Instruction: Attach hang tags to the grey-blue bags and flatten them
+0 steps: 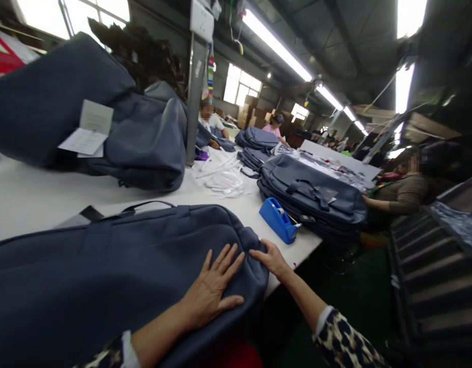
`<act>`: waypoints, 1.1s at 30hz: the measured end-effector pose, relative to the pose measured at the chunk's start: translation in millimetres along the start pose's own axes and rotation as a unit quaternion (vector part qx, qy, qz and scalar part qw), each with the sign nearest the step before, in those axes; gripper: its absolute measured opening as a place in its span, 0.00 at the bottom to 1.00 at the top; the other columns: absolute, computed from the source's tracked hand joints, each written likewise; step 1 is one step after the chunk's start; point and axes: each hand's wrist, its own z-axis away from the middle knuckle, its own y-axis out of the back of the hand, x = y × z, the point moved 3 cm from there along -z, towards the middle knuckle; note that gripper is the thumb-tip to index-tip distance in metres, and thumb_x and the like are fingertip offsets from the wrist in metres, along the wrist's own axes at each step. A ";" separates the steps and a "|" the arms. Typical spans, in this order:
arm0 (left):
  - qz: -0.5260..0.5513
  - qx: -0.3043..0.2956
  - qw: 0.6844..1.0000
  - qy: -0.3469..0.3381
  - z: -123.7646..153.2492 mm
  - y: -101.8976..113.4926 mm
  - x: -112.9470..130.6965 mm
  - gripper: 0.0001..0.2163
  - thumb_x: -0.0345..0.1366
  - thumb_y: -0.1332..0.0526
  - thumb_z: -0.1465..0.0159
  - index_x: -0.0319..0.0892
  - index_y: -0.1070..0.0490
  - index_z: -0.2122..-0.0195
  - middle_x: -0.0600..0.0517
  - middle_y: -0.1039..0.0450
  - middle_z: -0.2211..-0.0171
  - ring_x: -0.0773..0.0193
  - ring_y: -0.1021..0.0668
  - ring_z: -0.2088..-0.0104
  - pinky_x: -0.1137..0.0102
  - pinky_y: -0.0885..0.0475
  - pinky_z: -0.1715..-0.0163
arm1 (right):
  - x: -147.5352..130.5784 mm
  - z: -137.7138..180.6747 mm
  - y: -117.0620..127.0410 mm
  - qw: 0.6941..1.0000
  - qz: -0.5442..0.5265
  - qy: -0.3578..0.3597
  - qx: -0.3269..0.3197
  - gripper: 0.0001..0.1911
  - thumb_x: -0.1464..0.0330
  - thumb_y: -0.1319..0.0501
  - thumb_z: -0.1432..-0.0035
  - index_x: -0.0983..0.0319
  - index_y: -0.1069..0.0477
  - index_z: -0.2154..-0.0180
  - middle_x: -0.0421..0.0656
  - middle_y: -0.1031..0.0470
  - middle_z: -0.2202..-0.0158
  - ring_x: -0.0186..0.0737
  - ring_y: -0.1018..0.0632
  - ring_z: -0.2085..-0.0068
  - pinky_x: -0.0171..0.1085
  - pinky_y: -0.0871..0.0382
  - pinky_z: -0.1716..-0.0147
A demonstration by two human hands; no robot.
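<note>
A dark blue travel bag [136, 260] lies on its side along the near edge of the white table, its strap handle standing up on the far side. My left hand [215, 291] rests flat on the bag's right part, fingers spread and pressing the smooth cloth. At the bag's right end, my right hand [274, 259] grips the rounded corner; the undersides of its fingers are partly hidden. Just beyond that hand stands a blue tape dispenser [277, 220].
More dark blue bags [147, 138] are heaped at the left, with a white paper tag [93, 125]. Stacked bags [312, 189] sit past the dispenser. White strips [226, 179] lie by a metal post [193, 97]. A co-worker [404, 189] is at the right; others work farther back.
</note>
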 end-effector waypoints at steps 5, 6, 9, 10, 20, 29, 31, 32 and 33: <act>0.080 -0.127 0.986 -0.073 5.0 3.2 5.4 0.34 0.60 0.50 0.32 0.59 0.62 0.29 0.46 0.54 0.29 0.42 0.49 0.30 0.31 0.62 0.38 | 29.8 -7.6 11.2 0.993 0.066 0.043 0.085 0.23 0.52 0.30 0.55 0.59 0.38 0.78 0.32 0.41 0.80 0.33 0.39 0.73 0.33 0.43 0.72; 0.086 -0.134 0.984 -0.077 5.3 4.8 6.1 0.35 0.60 0.50 0.33 0.58 0.62 0.29 0.45 0.55 0.29 0.41 0.49 0.30 0.30 0.62 0.38 | 32.0 -7.8 15.8 0.993 0.073 0.041 0.088 0.24 0.51 0.30 0.55 0.59 0.39 0.78 0.32 0.42 0.81 0.32 0.40 0.74 0.33 0.44 0.73; 0.091 -0.146 0.981 -0.090 5.5 10.1 8.0 0.35 0.61 0.50 0.33 0.60 0.60 0.29 0.44 0.57 0.28 0.37 0.52 0.30 0.27 0.63 0.41 | 31.0 -6.0 28.2 0.995 0.078 0.019 0.054 0.25 0.45 0.35 0.51 0.60 0.35 0.77 0.33 0.40 0.82 0.32 0.38 0.77 0.33 0.45 0.78; 0.090 -0.148 0.980 -0.096 5.6 11.7 9.1 0.34 0.61 0.49 0.33 0.60 0.60 0.29 0.45 0.58 0.28 0.37 0.53 0.30 0.26 0.63 0.41 | 29.2 -4.2 29.8 0.996 0.076 0.012 0.034 0.26 0.44 0.37 0.49 0.61 0.32 0.76 0.34 0.37 0.82 0.32 0.36 0.78 0.32 0.44 0.78; 0.041 -0.138 0.990 -0.005 9.6 -3.1 43.8 0.45 0.43 0.35 0.40 0.39 0.61 0.28 0.32 0.59 0.30 0.40 0.50 0.30 0.36 0.52 0.36 | 36.6 -17.2 -4.7 0.995 0.057 0.031 0.082 0.24 0.49 0.36 0.48 0.63 0.30 0.77 0.37 0.33 0.79 0.33 0.33 0.74 0.32 0.40 0.75; 0.116 -0.002 0.992 -0.043 10.1 20.4 35.1 0.30 0.23 0.51 0.38 0.39 0.46 0.33 0.40 0.35 0.37 0.57 0.32 0.36 0.59 0.32 0.38 | 30.9 50.1 30.0 0.997 -0.032 0.021 0.074 0.29 0.51 0.40 0.42 0.60 0.34 0.45 0.49 0.24 0.56 0.43 0.21 0.58 0.41 0.26 0.61; 0.134 0.016 0.990 -0.042 8.1 30.7 32.7 0.27 0.23 0.51 0.36 0.40 0.43 0.34 0.43 0.32 0.39 0.60 0.30 0.38 0.62 0.30 0.39 | 30.9 70.0 22.6 0.997 -0.050 0.039 0.041 0.36 0.57 0.35 0.45 0.56 0.41 0.38 0.51 0.28 0.47 0.45 0.23 0.50 0.44 0.27 0.56; 0.135 0.020 0.990 -0.042 7.1 34.7 32.3 0.26 0.23 0.52 0.35 0.40 0.41 0.35 0.43 0.31 0.40 0.61 0.29 0.39 0.62 0.30 0.39 | 30.7 75.4 15.9 0.997 -0.049 0.049 0.025 0.40 0.60 0.32 0.48 0.55 0.44 0.36 0.51 0.31 0.44 0.46 0.25 0.48 0.44 0.27 0.55; 0.132 0.024 0.990 -0.042 6.2 37.5 32.5 0.26 0.23 0.52 0.35 0.40 0.40 0.36 0.44 0.30 0.40 0.61 0.28 0.40 0.63 0.29 0.40 | 30.4 77.5 8.3 0.997 -0.042 0.061 0.019 0.45 0.63 0.31 0.50 0.54 0.46 0.34 0.51 0.32 0.42 0.46 0.25 0.47 0.43 0.27 0.56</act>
